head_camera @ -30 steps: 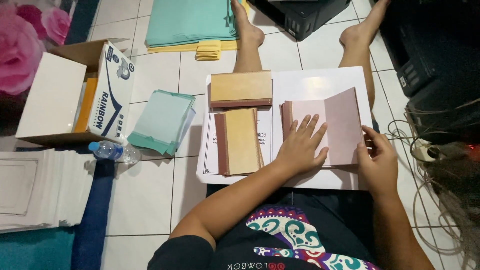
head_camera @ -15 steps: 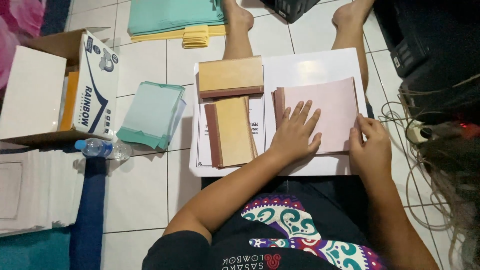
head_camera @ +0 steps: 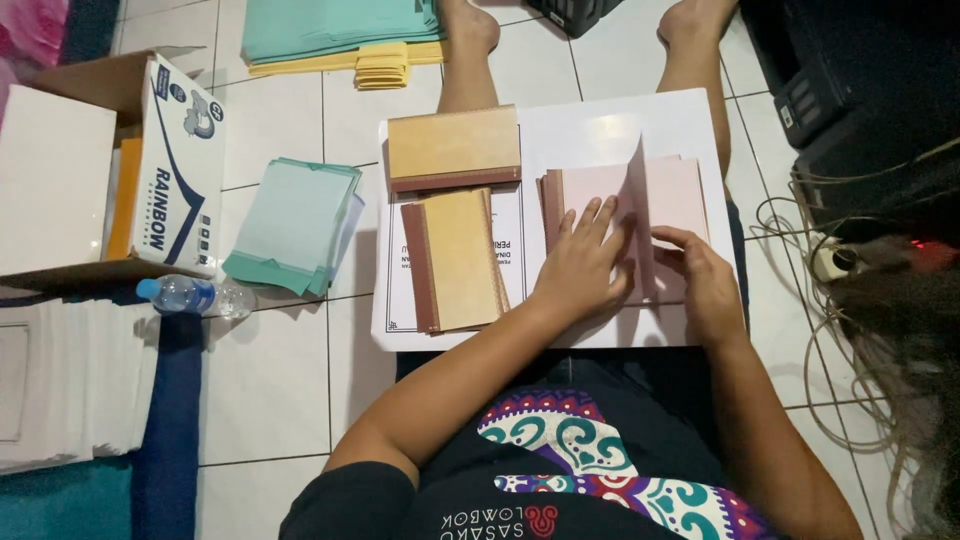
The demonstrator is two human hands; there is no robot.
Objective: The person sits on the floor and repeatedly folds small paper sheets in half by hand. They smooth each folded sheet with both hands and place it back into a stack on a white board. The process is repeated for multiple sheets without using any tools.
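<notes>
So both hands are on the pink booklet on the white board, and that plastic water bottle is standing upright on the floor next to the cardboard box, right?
Not quite. In the head view the water bottle lies on its side on the floor, not upright. The rest holds: the left hand and right hand are both on the pink booklet on the white board, and the bottle is beside the cardboard box.

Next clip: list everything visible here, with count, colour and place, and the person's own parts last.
Pink paper booklet: one, pink, right on board, a page raised.
Tan bound booklets: two, tan with maroon spines, left on board.
White lap board: one, white, across the legs.
Green paper stack: one, pale green, on floor tiles.
Cardboard box: one, white and blue, far left.
Plastic water bottle: one, clear with blue cap, below the box.
Cables: several, pale, right.
Left hand: flat on the pink booklet.
Right hand: at the raised page.
</notes>
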